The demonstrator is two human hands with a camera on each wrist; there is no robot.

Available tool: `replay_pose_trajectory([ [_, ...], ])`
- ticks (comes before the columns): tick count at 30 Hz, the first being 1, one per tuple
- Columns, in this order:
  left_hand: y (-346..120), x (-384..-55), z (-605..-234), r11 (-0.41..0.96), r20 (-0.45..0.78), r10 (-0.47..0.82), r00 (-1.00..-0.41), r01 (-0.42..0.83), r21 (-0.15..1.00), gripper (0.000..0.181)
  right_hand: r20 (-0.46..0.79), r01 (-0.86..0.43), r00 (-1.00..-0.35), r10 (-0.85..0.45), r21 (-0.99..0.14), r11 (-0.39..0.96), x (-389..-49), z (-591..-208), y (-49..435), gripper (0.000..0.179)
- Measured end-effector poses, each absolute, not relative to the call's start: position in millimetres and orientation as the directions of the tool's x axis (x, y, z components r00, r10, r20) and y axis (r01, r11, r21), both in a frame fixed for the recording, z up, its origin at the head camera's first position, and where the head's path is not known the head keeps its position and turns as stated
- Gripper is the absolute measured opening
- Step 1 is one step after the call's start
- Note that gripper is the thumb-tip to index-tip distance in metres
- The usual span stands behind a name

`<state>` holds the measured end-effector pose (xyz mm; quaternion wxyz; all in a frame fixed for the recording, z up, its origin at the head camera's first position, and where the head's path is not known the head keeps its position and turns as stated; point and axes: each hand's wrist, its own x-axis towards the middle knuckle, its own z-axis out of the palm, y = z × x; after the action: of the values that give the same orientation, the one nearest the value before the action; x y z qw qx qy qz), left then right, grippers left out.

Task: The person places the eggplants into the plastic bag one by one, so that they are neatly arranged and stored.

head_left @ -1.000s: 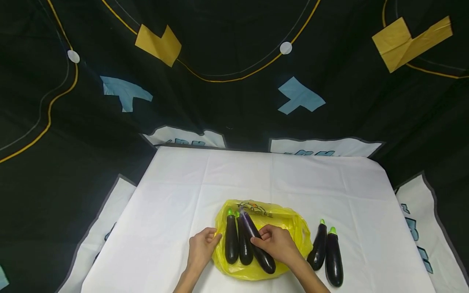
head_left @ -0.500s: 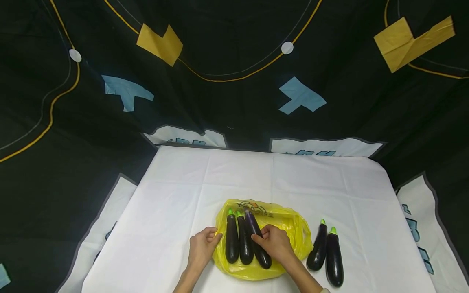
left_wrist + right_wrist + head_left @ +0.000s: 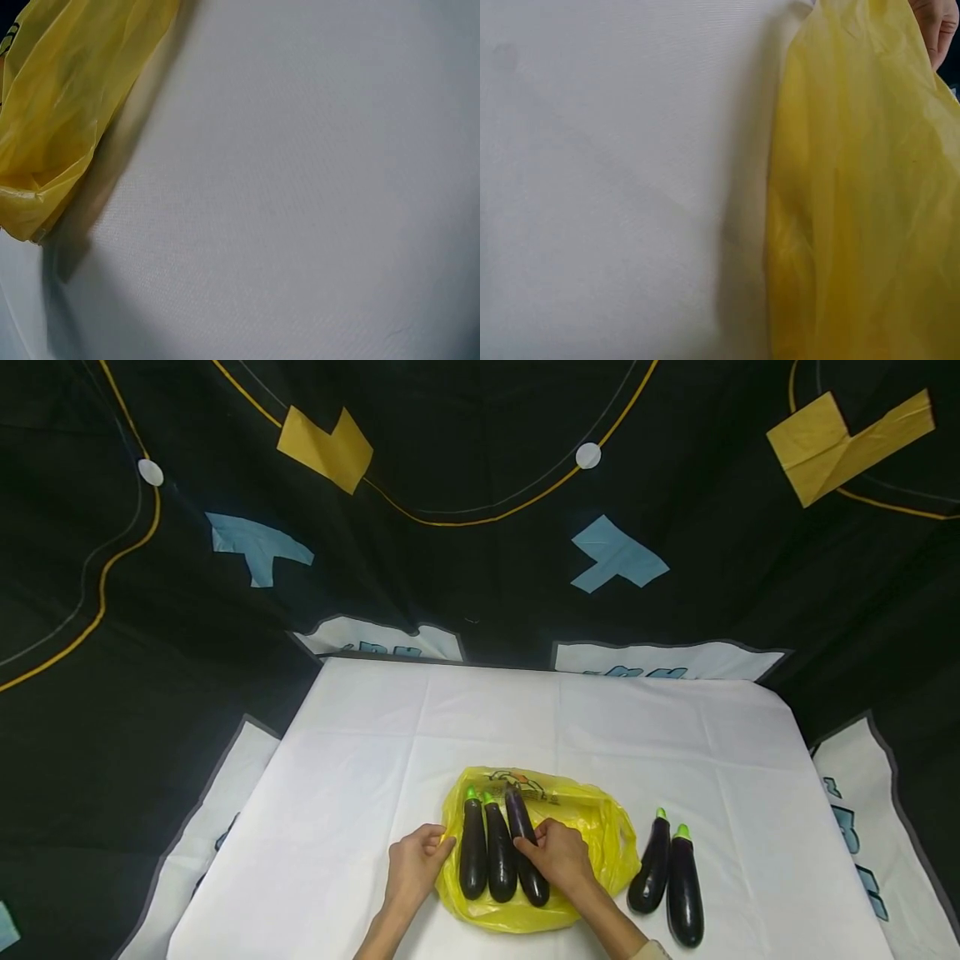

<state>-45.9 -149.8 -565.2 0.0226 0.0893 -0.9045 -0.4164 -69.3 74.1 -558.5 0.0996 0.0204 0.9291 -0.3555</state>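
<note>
A yellow plastic bag (image 3: 592, 835) lies on the table with three dark purple eggplants side by side on it. My left hand (image 3: 414, 864) pinches the bag's left edge between thumb and fingers. With thumb and fingertips, my right hand (image 3: 561, 860) holds the rightmost eggplant (image 3: 519, 814), which leans slightly, its stem end toward the back. Beside it lie the middle eggplant (image 3: 500, 860) and the left eggplant (image 3: 473, 852), both with green stems. In the right wrist view, part of a hand shows at the top right behind the bag (image 3: 855, 187).
Two more eggplants lie on the white tablecloth right of the bag: a nearer one (image 3: 684, 893) and one beside it (image 3: 651, 872). The white-covered table (image 3: 487, 710) ends at a black patterned cloth (image 3: 465, 585) behind it.
The right hand's eggplant has swung from a strong slant to nearly parallel with the other two, its lower end moving left. The left hand has stayed at the bag's edge.
</note>
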Motion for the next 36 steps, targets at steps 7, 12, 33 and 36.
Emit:
replay_pose_trajectory([
  [7, -148.5, -46.8, -565.2, 0.632, -0.043, -0.184, -0.982, -0.152, 0.760, 0.016, -0.196, 0.098, -0.980, -0.043, -0.654, 0.750, -68.5, -561.7, 73.1, 0.033],
  [12, -148.2, -45.7, -564.8, 0.641, -0.046, -0.185, -0.982, -0.156, 0.752, 0.017, -0.176, 0.074, -0.983, -0.053, -0.643, 0.762, -67.7, -562.8, 73.3, 0.034],
  [33, -149.4, -46.6, -563.4, 0.639, -0.045, -0.170, -0.984, -0.144, 0.756, 0.016, -0.199, 0.090, -0.979, -0.048, -0.629, 0.772, -68.6, -555.6, 74.1, 0.032],
  [36, -149.6, -46.4, -563.4, 0.636, -0.048, -0.167, -0.985, -0.145, 0.758, 0.015, -0.199, 0.087, -0.979, -0.052, -0.629, 0.773, -68.5, -555.3, 74.6, 0.032],
])
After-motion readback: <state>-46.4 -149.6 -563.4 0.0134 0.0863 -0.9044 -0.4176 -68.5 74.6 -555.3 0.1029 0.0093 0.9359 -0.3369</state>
